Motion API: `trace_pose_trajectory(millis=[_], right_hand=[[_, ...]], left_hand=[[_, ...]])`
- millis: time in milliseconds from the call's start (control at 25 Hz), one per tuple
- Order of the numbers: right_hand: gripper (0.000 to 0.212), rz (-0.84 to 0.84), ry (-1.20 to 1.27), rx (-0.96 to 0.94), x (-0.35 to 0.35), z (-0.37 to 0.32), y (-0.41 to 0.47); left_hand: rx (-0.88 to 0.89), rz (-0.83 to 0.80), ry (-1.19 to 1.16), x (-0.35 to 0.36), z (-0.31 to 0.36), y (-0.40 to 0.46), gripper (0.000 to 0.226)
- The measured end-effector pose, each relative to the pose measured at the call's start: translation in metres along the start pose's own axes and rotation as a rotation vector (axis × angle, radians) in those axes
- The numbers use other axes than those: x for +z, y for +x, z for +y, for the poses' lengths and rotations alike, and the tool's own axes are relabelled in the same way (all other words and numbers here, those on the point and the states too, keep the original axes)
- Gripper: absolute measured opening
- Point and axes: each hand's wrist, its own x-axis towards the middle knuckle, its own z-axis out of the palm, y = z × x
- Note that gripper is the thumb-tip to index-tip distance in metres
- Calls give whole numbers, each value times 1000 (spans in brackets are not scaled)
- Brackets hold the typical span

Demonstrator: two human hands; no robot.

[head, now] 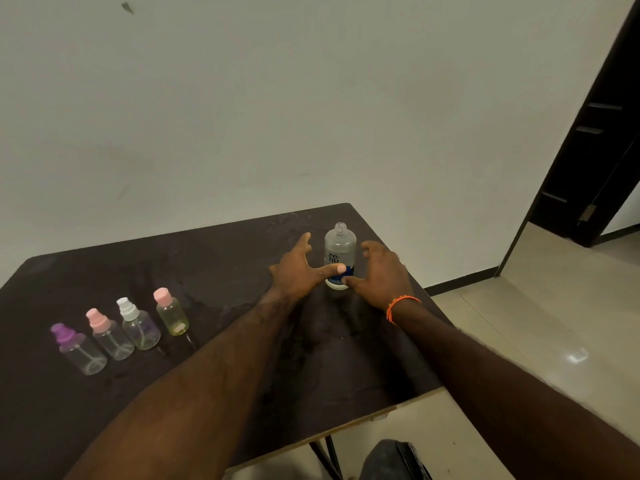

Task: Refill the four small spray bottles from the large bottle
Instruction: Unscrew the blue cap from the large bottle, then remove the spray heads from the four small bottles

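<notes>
A large clear bottle (340,252) with a blue and white label stands upright and uncapped near the table's far right corner. My left hand (300,270) is spread open just left of it, thumb stretched in front of the label. My right hand (379,271) hovers on its right side, fingers loosely curled, thumb near the bottle's base. Neither hand grips it. Four small clear spray bottles stand in a row at the left: purple top (78,348), pink pump top (109,336), white top (138,325), pink cap (170,311).
The dark table (214,271) stands against a pale wall. Its right edge runs close behind the large bottle. Tiled floor lies to the right, with a dark door (595,133) beyond. My knee (391,460) shows under the table's front edge.
</notes>
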Motion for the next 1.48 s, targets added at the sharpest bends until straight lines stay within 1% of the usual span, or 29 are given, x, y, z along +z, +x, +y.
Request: trace_pose_trajectory(millis=[40, 120, 200, 320, 360, 440, 480, 560, 640, 760, 840, 920, 960, 1000, 1120, 1200, 1240, 1360, 1480], right_hand=[[78, 69, -9, -5, -3, -1, -7], [62, 186, 15, -29, -7, -8, -21], [50, 241, 74, -82, -6, -24, -36], [37, 276, 112, -283, 6, -61, -59], [35, 269, 114, -356, 11, -77, -64], [36, 195, 95, -448, 22, -112, -73], [39, 141, 83, -470, 29, -128, -77], [46, 23, 87, -480, 47, -157, -82], [54, -76, 112, -470, 67, -180, -84], [67, -192, 128, -449, 94, -209, -81], [78, -270, 124, -428, 109, -223, -78], [89, -352, 139, -399, 122, -236, -73], [91, -380, 160, -384, 128, -241, -71], [89, -390, 192, -367, 133, -245, -69], [68, -316, 261, -336, 137, -249, -70], [58, -286, 280, -333, 132, -240, -73], [58, -292, 289, -334, 127, -233, -75], [68, -315, 280, -347, 105, -206, -80], [72, -304, 236, -335, 81, -176, -85]], left_hand=[[8, 23, 41, -8, 0, -8, 138], [58, 63, 181, -28, -1, -31, 115], [98, 110, 279, -49, -7, -57, 96], [143, 220, 370, -86, -32, -93, 75], [154, 266, 404, -100, -41, -103, 67], [174, 370, 454, -134, -55, -120, 56], [178, 410, 473, -151, -60, -126, 55], [161, 444, 519, -185, -67, -136, 59], [98, 396, 642, -215, -76, -137, 65], [-39, 220, 919, -238, -90, -132, 72], [-92, 149, 980, -242, -95, -129, 68], [-89, 111, 965, -241, -97, -127, 58], [-75, 96, 952, -240, -98, -126, 53], [-58, 86, 943, -239, -98, -126, 49], [-6, 69, 927, -234, -95, -127, 43], [33, 59, 923, -228, -91, -127, 44], [55, 53, 915, -224, -88, -127, 45], [130, 4, 856, -209, -76, -132, 46], [148, -85, 807, -187, -64, -140, 67]])
